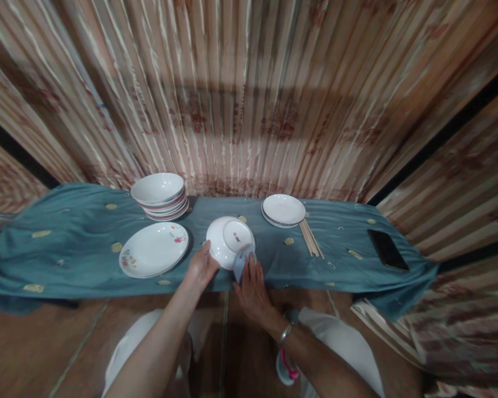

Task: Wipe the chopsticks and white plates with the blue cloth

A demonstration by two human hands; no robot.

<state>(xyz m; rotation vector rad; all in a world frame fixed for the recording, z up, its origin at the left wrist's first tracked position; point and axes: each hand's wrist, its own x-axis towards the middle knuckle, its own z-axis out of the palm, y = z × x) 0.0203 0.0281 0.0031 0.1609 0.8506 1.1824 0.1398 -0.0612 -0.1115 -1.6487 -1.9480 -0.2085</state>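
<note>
A white bowl (221, 235) is tipped so that its underside and foot ring face me, above the near part of the table. My left hand (202, 265) grips its left rim, with the fingers partly hidden behind the bowl. A light blue cloth (241, 264) lies against the bowl's lower right side. Pressing that cloth to the bowl is my right hand (252, 284), its fingers closed over it. Left of the bowl rests an oval white plate (153, 251) with flower prints. Behind the plate stands a stack of white bowls (160, 190) with red bands.
Small round plates (284, 210) are stacked at the back right, with several wooden chopsticks (310, 239) beside them. A black phone (387, 249) lies near the right end. The table's green cloth (269, 251) hangs over its edges. A pleated curtain (240, 110) rises behind.
</note>
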